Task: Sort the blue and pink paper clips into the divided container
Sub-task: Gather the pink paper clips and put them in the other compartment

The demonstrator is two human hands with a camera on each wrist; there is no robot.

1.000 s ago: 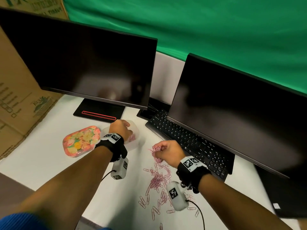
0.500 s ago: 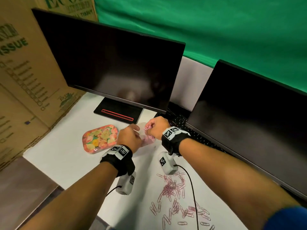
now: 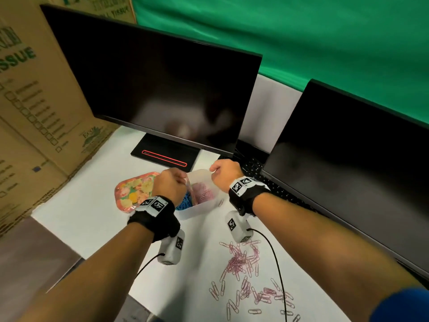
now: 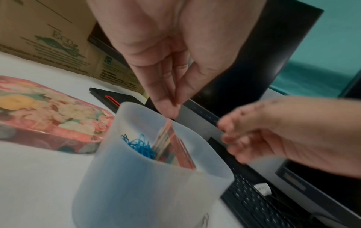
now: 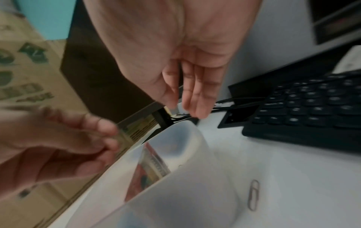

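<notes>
A translucent white container (image 3: pixel 202 209) (image 4: pixel 146 192) (image 5: pixel 195 192) stands on the white desk, split by an upright divider (image 4: pixel 168 138). Blue clips (image 3: pixel 185 202) (image 4: pixel 140 146) lie in its left part and pink clips (image 3: pixel 204 194) in its right part. My left hand (image 3: pixel 183 180) (image 4: pixel 173 108) hovers over the left side, thumb and fingertips pinched together at the divider's top edge. Above the far right rim is my right hand (image 3: pixel 212 169) (image 5: pixel 183 106), its fingers straight and holding nothing. Several pink clips (image 3: pixel 241 261) lie heaped and scattered on the desk nearer me.
A floral tray (image 3: pixel 132 191) sits left of the container. Two dark monitors (image 3: pixel 162 89) stand behind, with a black keyboard (image 3: pixel 274 189) under the right one. Cardboard boxes (image 3: pixel 34 112) line the left edge. One loose clip (image 5: pixel 254 194) lies right of the container.
My right hand rose from the pile with pink clips, reached the container, and now holds none. My left hand shifted from the container's rim to the divider.
</notes>
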